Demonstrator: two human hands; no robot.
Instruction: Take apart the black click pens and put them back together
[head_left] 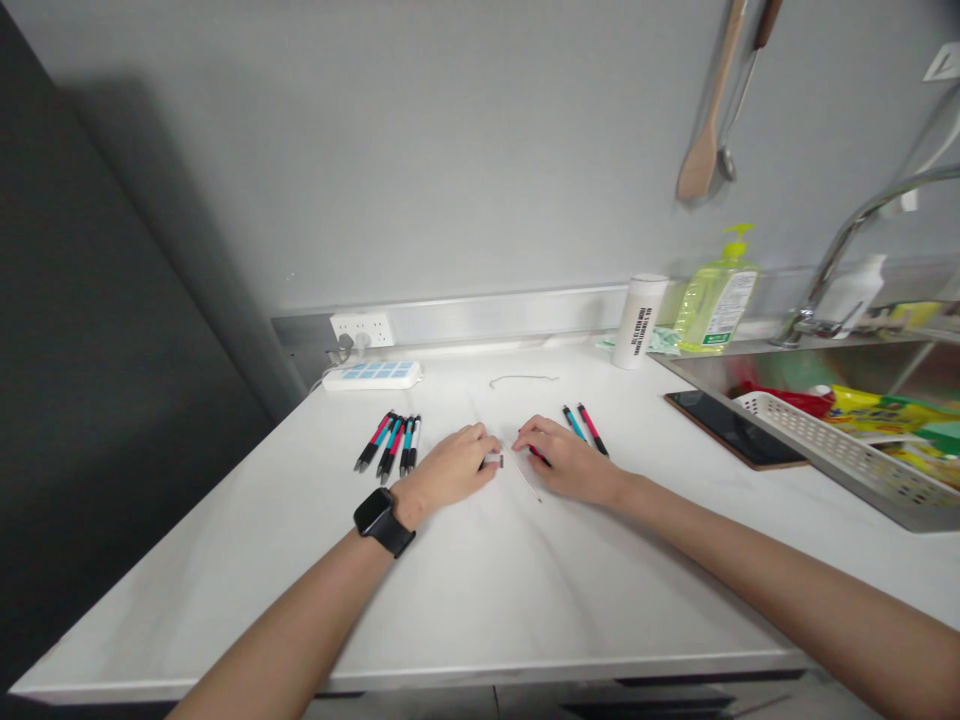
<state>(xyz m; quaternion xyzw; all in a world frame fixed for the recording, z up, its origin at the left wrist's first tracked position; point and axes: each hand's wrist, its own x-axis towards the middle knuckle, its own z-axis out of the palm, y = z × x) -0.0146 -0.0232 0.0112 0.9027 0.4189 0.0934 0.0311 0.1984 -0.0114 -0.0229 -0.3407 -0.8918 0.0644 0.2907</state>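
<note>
Near the middle of the white counter, my left hand (455,462), with a black watch on its wrist, is closed around a short white-and-dark pen piece (491,461), mostly hidden by the fingers. Close to its right, my right hand (566,458) has its fingers curled over a red-and-black pen part (538,455). A thin white pen refill (527,482) lies slanted between the hands, by the right fingertips; whether they touch it I cannot tell. Left of my hands rests a group of several pens (388,445), and beyond my right hand are a blue pen (574,422) and a red pen (592,428).
A bent thin wire (523,377) lies toward the wall, with a power strip (373,375) at back left. A white canister (640,322) and soap bottle (716,300) stand back right. A dark tablet-like slab (731,428) lies beside the sink holding a white basket (847,450).
</note>
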